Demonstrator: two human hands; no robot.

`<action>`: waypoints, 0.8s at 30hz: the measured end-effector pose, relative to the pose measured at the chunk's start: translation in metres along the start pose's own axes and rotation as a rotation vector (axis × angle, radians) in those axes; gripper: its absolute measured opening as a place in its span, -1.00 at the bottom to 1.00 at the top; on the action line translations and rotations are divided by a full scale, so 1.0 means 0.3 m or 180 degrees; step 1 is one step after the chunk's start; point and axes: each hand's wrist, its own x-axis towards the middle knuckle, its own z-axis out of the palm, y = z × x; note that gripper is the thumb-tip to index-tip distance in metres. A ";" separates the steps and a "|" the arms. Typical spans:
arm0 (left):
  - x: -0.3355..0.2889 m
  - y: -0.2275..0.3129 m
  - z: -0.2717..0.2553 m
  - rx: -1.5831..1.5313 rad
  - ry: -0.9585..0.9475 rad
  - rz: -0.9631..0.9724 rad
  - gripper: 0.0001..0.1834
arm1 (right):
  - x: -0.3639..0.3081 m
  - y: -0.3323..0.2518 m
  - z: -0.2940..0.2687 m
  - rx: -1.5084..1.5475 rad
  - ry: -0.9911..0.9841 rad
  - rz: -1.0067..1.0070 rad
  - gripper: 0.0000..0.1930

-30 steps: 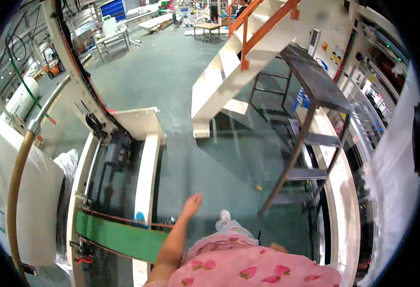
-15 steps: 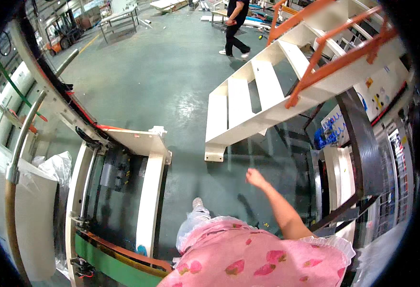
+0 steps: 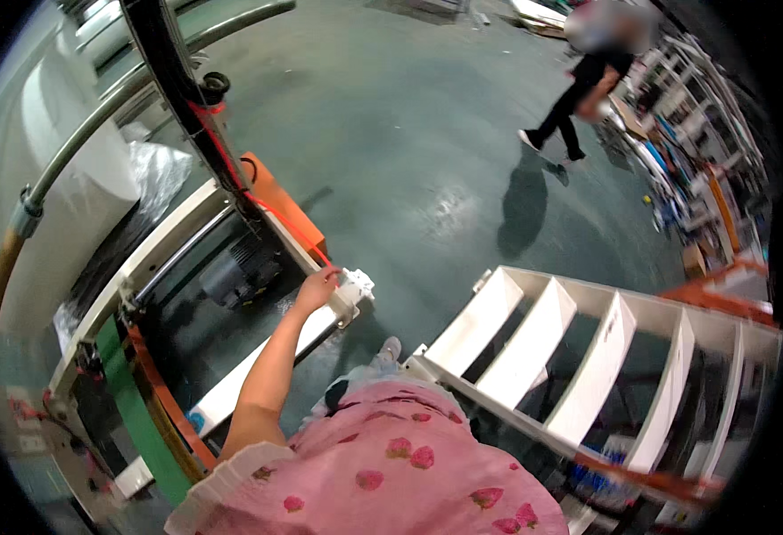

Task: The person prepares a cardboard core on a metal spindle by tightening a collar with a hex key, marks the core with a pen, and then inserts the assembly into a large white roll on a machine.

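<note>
White machine-frame beam (image 3: 231, 392) is running low along the wearer's left; left hand (image 3: 318, 287) is hanging at its far end. Contact, finger grip: cannot tell. Right hand's fingers: cannot tell. White staircase (image 3: 476, 325) is standing at right; co-worker (image 3: 579, 94) is striding beyond.

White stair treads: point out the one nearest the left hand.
The bottom tread, leftmost in the picture; all the others lie farther right, away from the left hand.
</note>
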 end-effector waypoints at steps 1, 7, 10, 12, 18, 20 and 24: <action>0.038 0.019 -0.022 0.0197 -0.0026 -0.0222 -0.71 | 0.099 -0.022 -0.139 -0.0254 0.0224 -0.0280 -0.85; 0.106 -0.197 0.090 0.0311 -0.0082 -0.0863 -0.71 | 0.582 -0.405 -1.010 0.1455 0.1439 -0.0707 -0.92; 0.195 -0.240 0.132 -0.0083 -0.0247 -0.1267 -0.74 | 0.741 -0.615 -1.309 0.1402 0.1425 -0.1242 -0.84; 0.265 -0.253 0.136 -0.0066 -0.0373 -0.1365 -0.74 | 0.806 -0.758 -1.386 0.1361 0.1459 -0.1594 -0.85; 0.834 -0.075 -0.058 0.0023 0.0933 -0.0827 -0.58 | 1.118 -0.708 -1.362 -0.1125 0.0564 -0.1206 -0.80; 0.961 0.096 -0.201 0.0141 0.2121 -0.0047 -0.45 | 1.196 -0.688 -1.403 -0.1164 -0.0046 -0.1202 -0.81; 1.101 0.381 -0.554 -0.0363 0.2985 -0.0328 -0.41 | 1.425 -0.708 -1.653 -0.1315 -0.0501 -0.0899 -0.80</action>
